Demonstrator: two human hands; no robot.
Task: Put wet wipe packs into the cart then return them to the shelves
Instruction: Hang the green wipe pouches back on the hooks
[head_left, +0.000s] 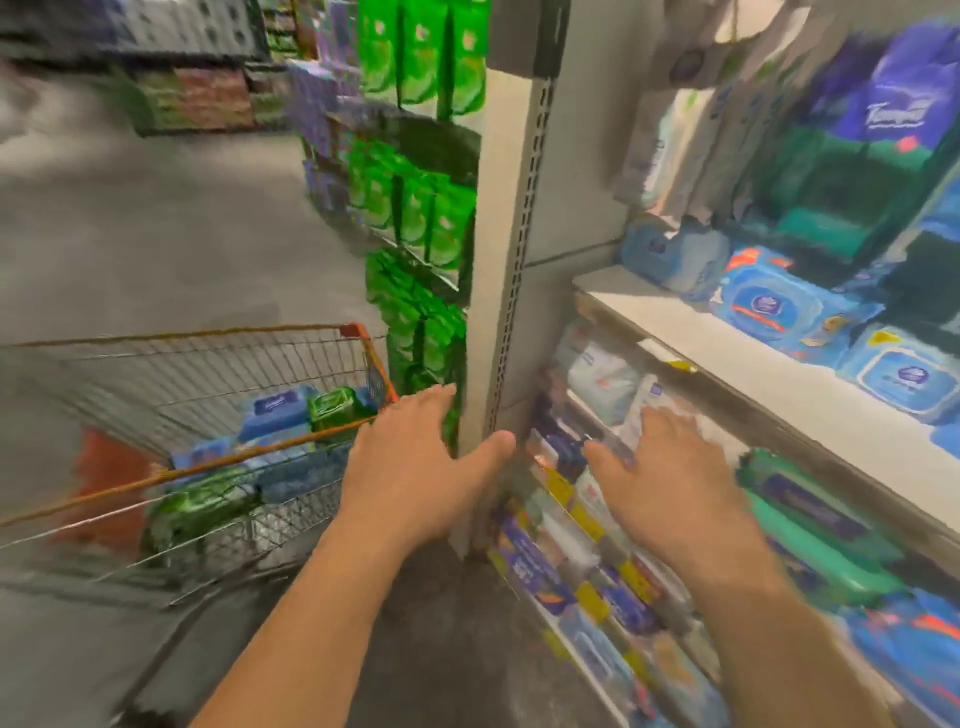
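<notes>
Both hands, left (410, 467) and right (670, 483), are held spread and empty, while soft, light, slippery-looking wet wipe packs (291, 415), best pinched across the flat faces, are seen in the cart (208, 467) at nine o'clock.

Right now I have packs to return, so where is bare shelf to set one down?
The white shelf is bare at its left end, between the slotted upright and the blue wipe packs, and along its front edge. The lower shelf by the right hand is crowded.
</notes>
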